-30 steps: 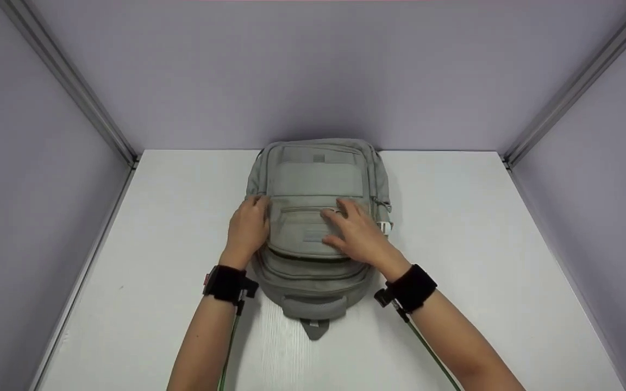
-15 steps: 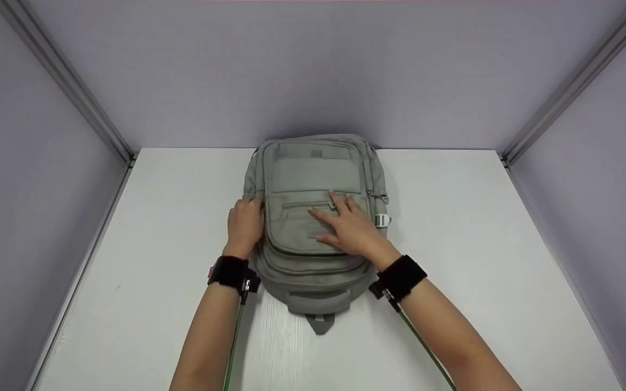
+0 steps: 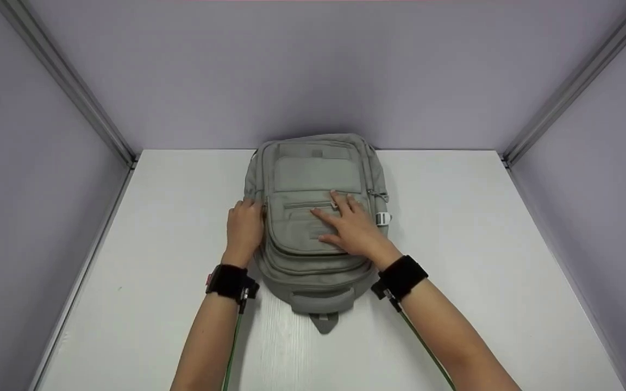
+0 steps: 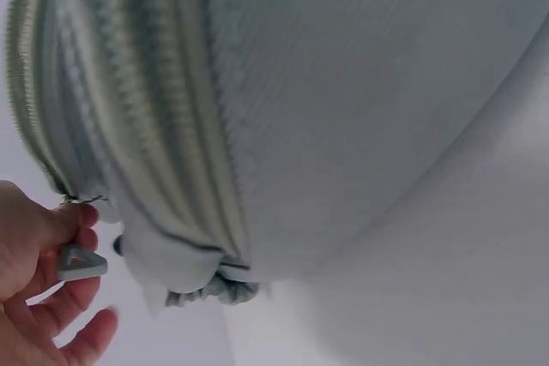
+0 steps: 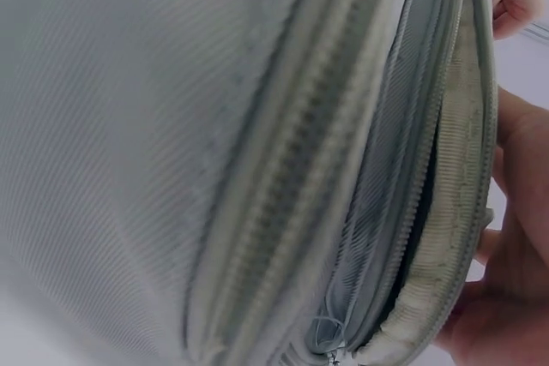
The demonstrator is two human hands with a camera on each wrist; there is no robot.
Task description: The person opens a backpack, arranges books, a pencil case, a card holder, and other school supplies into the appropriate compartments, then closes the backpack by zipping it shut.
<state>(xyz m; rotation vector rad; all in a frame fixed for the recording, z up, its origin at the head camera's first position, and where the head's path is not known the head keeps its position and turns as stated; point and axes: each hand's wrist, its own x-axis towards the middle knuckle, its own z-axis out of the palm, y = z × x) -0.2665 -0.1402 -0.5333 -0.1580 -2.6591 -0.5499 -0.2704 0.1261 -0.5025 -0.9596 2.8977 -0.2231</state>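
A grey-green backpack (image 3: 317,175) lies on a white table, its carry handle (image 3: 323,302) towards me. At its left side, my left hand (image 3: 245,225) pinches a zipper pull (image 4: 83,263) between thumb and fingers; the grey tab shows in the left wrist view. My right hand (image 3: 354,231) rests with spread fingers on the backpack's front pocket, near a short horizontal zipper (image 3: 307,205). In the right wrist view, the front pocket's edge (image 5: 459,169) stands apart from the bag body along its unzipped teeth, leaving a dark gap. Part of my left hand shows beyond it.
Grey panels (image 3: 313,70) enclose the table (image 3: 443,217) at the back and both sides. A white buckle (image 3: 383,219) sits on the backpack's right side. Black wrist bands (image 3: 403,277) with green cables are on both my wrists.
My right hand has come down flat on the front pocket, moving slightly left and up. The backpack's handle end has shifted a little right. My left hand stays at the left side.
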